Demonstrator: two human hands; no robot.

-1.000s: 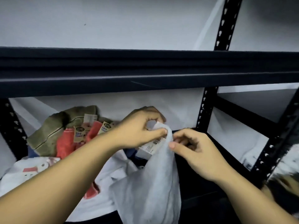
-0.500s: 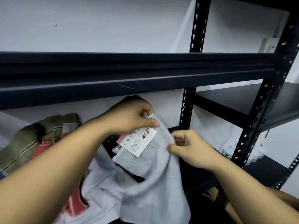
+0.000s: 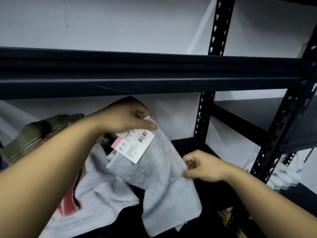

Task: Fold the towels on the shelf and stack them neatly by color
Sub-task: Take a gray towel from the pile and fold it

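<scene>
The white towel (image 3: 154, 169) hung in the air just in front of the dark metal shelf (image 3: 154, 73), below its front beam, held up by both hands. The left hand (image 3: 127, 117) pinched the towel's top corner, thumb laid flat over the cloth and fingers curled behind it, right under the beam. From that corner a paper tag (image 3: 135, 145) (white, with a barcode and a pink strip at one edge) lay against the face of the towel. The right hand (image 3: 202, 166) pinched the towel's right edge lower down, thumb and curled fingers closed on the hem, nearer the shelf's perforated rear upright (image 3: 202, 117). Between the two grips the cloth ran as a slanted edge, and the rest of it draped down toward the lower shelf board.

Left of the held towel, on the lower shelf board, lay a loose heap: another white towel (image 3: 96, 186) spread crumpled beneath the left forearm, a red towel (image 3: 68, 203) showing partly under it, and an olive-green towel (image 3: 34, 134) with a pale stripe bunched farthest left against the white wall (image 3: 120, 23). None of these was folded. A second perforated upright (image 3: 281, 143) stood at the shelf's right front corner, beyond the right wrist.
</scene>
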